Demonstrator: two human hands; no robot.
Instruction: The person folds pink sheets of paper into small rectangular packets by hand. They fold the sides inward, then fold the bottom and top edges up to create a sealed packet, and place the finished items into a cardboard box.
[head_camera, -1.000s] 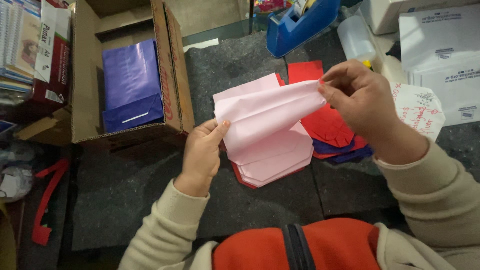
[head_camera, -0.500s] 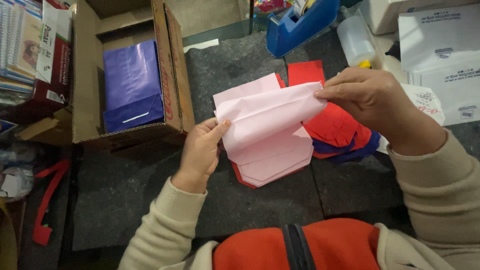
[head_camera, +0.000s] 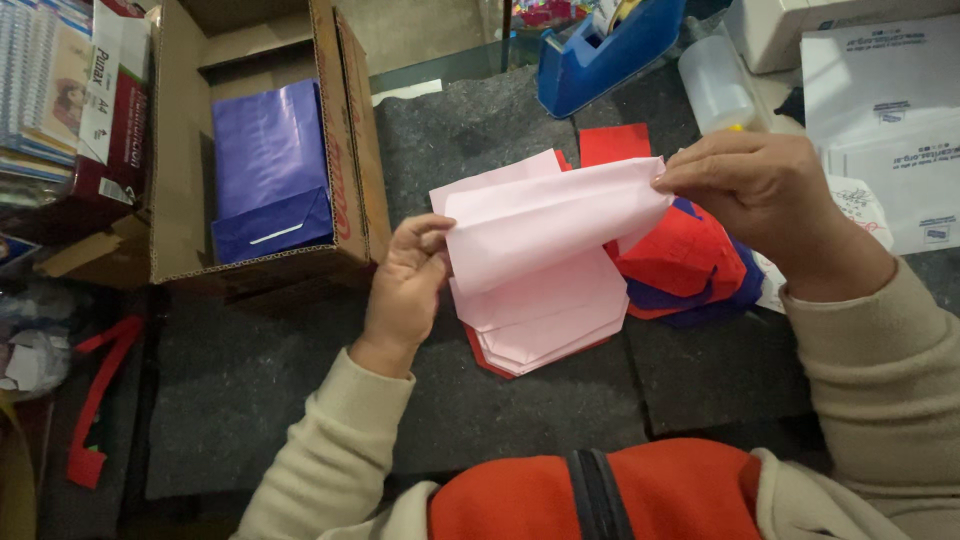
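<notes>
My left hand (head_camera: 405, 285) pinches the left edge of a folded pink paper sheet (head_camera: 545, 225), and my right hand (head_camera: 765, 195) grips its upper right corner. The sheet is lifted slightly above a stack of pink and red cut paper pieces (head_camera: 545, 325) lying on the dark grey mat (head_camera: 300, 390). Under my right hand sits a pile of red and blue paper pieces (head_camera: 690, 270).
An open cardboard box (head_camera: 350, 150) with blue paper bags (head_camera: 265, 165) stands at the left. A blue tape dispenser (head_camera: 600, 55) and a clear bottle (head_camera: 715, 85) are at the back, white envelopes (head_camera: 890, 120) at the right, red scissors (head_camera: 95, 400) at the lower left.
My right hand has shifted slightly right and turned over the pink sheet's corner. The left hand keeps its hold in the same place.
</notes>
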